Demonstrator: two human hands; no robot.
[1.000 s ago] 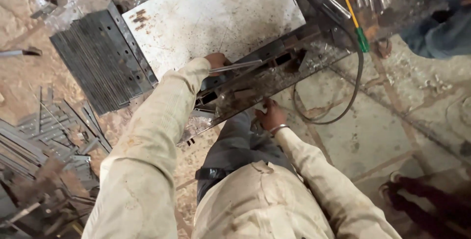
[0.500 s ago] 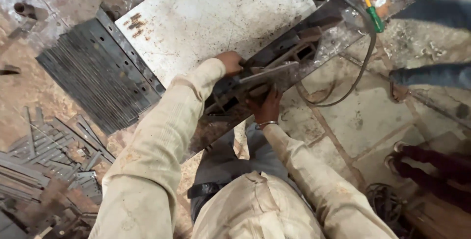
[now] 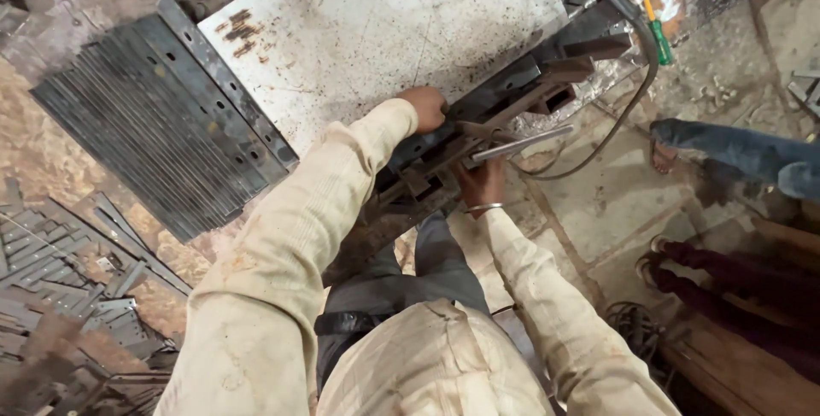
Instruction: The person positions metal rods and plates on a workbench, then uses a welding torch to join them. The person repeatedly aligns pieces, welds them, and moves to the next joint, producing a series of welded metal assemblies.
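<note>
Looking down from the head camera, my left hand point(image 3: 424, 107) sits at the near edge of the pale, rust-speckled steel sheet point(image 3: 376, 32), fingers curled down onto the dark metal frame point(image 3: 504, 96) that runs along that edge; I cannot tell whether they pinch anything. My right hand point(image 3: 483, 181), a bangle on the wrist, is closed around the near end of a bright metal rod point(image 3: 521, 144), which lies slantwise across the frame and points away to my right. The frame is the thing in hand: it lies tight against the sheet's edge, just in front of my knees, with open rectangular tube ends point(image 3: 555, 96) at its far right.

Room is scarce on my left, where a ribbed dark grating point(image 3: 145, 138) butts up to the sheet with a punched flat strip along its side. Nearer me on that side, loose scrap strips point(image 3: 60, 279) crowd the dusty floor. To the right there are bare stone floor slabs point(image 3: 598, 202), the only open patch.

A dark cable point(image 3: 623, 108) loops from the top right across those slabs, close by the rod's tip. A green-and-orange screwdriver point(image 3: 653, 23) lies beyond the frame's far end. Another person's leg in blue cloth point(image 3: 743, 155) and a foot stand at the right edge, and dark maroon trouser legs point(image 3: 735, 292) below that, well apart from my hands.
</note>
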